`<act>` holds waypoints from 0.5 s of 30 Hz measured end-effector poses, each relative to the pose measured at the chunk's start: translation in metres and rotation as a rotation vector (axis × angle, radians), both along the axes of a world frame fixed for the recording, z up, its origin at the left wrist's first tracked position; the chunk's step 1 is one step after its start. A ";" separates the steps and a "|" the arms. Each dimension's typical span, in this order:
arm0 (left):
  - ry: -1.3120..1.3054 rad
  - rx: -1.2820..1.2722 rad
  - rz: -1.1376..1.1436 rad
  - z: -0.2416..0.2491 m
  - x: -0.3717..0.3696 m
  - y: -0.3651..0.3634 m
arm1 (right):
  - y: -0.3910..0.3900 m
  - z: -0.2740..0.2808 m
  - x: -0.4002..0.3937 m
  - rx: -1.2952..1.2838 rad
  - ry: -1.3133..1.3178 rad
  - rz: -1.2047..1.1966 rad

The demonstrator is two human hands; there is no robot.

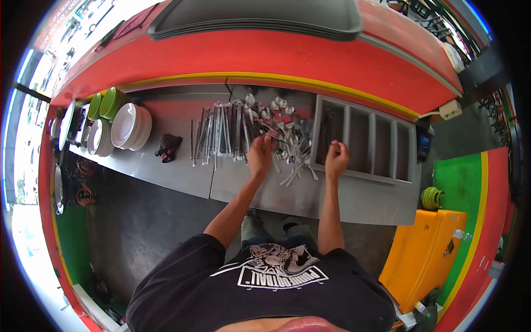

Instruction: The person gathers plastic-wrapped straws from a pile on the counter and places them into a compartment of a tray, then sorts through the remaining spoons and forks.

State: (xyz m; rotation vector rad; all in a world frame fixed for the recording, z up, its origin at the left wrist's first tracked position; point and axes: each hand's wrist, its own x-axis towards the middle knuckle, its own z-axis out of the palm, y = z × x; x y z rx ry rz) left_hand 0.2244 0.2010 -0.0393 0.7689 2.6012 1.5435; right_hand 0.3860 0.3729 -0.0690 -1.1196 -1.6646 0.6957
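Observation:
My left hand is closed around a fork, whose tines rise above my fingers over the cutlery pile. Loose spoons and forks lie heaped on the steel counter between my hands. My right hand hovers at the near left part of a grey cutlery tray, its fingers pinched together; whether anything small is between them I cannot make out. Dark, thin pieces show in the tray's leftmost compartment. Left of the heap, several long, narrow wrapped packets lie side by side.
White bowls and green bowls are stacked at the counter's left end. A dark crumpled cloth-like item lies near them. Grey trays rest on the red ledge ahead. A yellow-orange box and green gas cylinder stand at right.

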 end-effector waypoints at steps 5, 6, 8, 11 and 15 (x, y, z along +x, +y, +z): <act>0.125 -0.042 0.270 -0.017 -0.055 -0.074 | -0.063 0.026 -0.057 -0.095 0.191 0.109; 0.102 -0.093 0.277 -0.020 -0.065 -0.086 | -0.086 0.029 -0.076 -0.089 0.114 0.172; 0.048 -0.094 0.289 -0.021 -0.078 -0.101 | -0.143 0.044 -0.124 -0.206 0.073 0.416; 0.065 -0.112 0.313 -0.033 -0.104 -0.119 | -0.210 0.033 -0.192 -0.133 0.068 0.713; -0.005 -0.088 0.294 -0.036 -0.136 -0.145 | -0.252 0.021 -0.244 -0.036 -0.166 0.620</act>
